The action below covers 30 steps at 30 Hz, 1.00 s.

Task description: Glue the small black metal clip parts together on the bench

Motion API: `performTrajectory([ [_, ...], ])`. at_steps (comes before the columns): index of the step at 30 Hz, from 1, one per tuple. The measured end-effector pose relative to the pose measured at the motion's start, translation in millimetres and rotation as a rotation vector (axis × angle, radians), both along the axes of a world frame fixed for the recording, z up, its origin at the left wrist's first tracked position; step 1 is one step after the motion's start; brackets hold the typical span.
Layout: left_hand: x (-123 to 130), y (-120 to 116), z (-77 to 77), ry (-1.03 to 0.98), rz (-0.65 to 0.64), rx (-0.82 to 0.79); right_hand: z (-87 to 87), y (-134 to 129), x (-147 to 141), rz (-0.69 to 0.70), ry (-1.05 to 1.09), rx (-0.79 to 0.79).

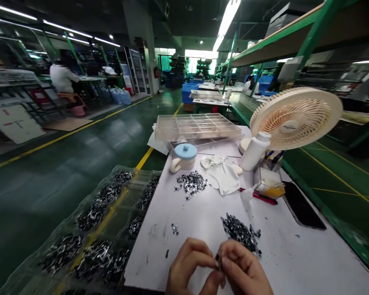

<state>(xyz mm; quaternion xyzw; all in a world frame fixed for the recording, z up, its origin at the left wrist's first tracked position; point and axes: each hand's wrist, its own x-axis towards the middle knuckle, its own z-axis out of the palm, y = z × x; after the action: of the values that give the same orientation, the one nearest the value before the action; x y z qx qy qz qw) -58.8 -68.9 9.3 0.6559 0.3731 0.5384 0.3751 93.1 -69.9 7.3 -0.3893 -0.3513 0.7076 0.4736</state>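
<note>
At the bottom centre, my left hand (192, 268) and my right hand (241, 268) meet over the table's near edge. Both have their fingers pinched on one small dark and metallic part (218, 261) between them; its details are mostly hidden. Just beyond my right hand lies a pile of dark small parts (240, 231). A second pile of shiny metal parts (192, 183) sits farther back, in front of a mug with a blue lid (185, 151). A few tiny silver pieces (175, 229) lie ahead of my left hand.
Left of the white table (160, 209), a clear compartment tray (110, 217) holds many parts. Behind are a divided plastic case (197, 127), white cloth (223, 174), white bottle (255, 151) and fan (298, 116). A phone (304, 205) and red tool (264, 198) lie right.
</note>
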Motion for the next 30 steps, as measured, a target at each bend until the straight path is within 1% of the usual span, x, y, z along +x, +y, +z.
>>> performTrajectory([
  [1,0,4,1.1,0.033,0.002,0.02,2.7,3,4,-0.021,-0.048,0.012],
  [2,0,9,2.9,0.067,0.015,-0.011,6.4,5,9,-0.043,-0.12,0.032],
  [3,0,14,5.2,0.103,0.001,-0.047,11.0,7,14,-0.072,-0.207,0.055],
  [5,-1,24,10.1,0.15,-0.11,-0.092,20.9,10,24,-0.119,-0.355,0.08],
  [6,-1,29,12.3,0.169,-0.176,-0.092,25.4,12,29,-0.12,-0.381,0.075],
  [8,0,38,15.4,0.192,-0.28,-0.062,30.9,16,38,-0.079,-0.335,0.042],
  [12,6,53,16.9,0.214,-0.356,0.009,28.6,24,52,0.151,-0.221,0.036],
  [14,8,57,16.6,0.22,-0.373,0.055,26.3,27,56,0.232,-0.194,0.04],
  [16,9,60,15.6,0.232,-0.36,0.087,27.0,31,59,0.264,-0.178,0.025],
  [17,9,61,14.7,0.237,-0.339,0.092,28.3,33,62,0.275,-0.206,0.035],
  [18,9,62,13.2,0.241,-0.311,0.085,29.7,37,66,0.254,-0.301,0.081],
  [19,8,63,11.1,0.24,-0.28,0.067,30.7,42,71,0.195,-0.452,0.158],
  [20,7,63,8.4,0.229,-0.243,0.041,30.6,47,78,0.091,-0.637,0.252],
  [21,5,63,5.1,0.214,-0.207,0.004,29.0,54,86,-0.055,-0.829,0.342],
  [22,4,63,1.5,0.198,-0.182,-0.036,25.6,61,94,-0.237,-1.0,0.409],
  [23,2,63,-2.1,0.184,-0.167,-0.073,20.3,69,103,-0.423,-1.118,0.436],
  [24,0,63,-5.4,0.175,-0.163,-0.104,13.4,76,111,-0.591,-1.193,0.43],
  [25,-2,63,-8.2,0.168,-0.166,-0.125,5.3,82,119,-0.717,-1.239,0.407],
  [26,-3,63,-10.3,0.164,-0.171,-0.132,-3.4,87,124,-0.798,-1.277,0.385],
  [27,-4,63,-11.7,0.163,-0.174,-0.133,-11.9,92,129,-0.829,-1.305,0.366],
  [28,-5,63,-12.3,0.165,-0.169,-0.131,-19.9,96,132,-0.814,-1.323,0.351],
  [30,-5,62,-11.9,0.172,-0.151,-0.121,-32.3,103,136,-0.723,-1.342,0.331],
])
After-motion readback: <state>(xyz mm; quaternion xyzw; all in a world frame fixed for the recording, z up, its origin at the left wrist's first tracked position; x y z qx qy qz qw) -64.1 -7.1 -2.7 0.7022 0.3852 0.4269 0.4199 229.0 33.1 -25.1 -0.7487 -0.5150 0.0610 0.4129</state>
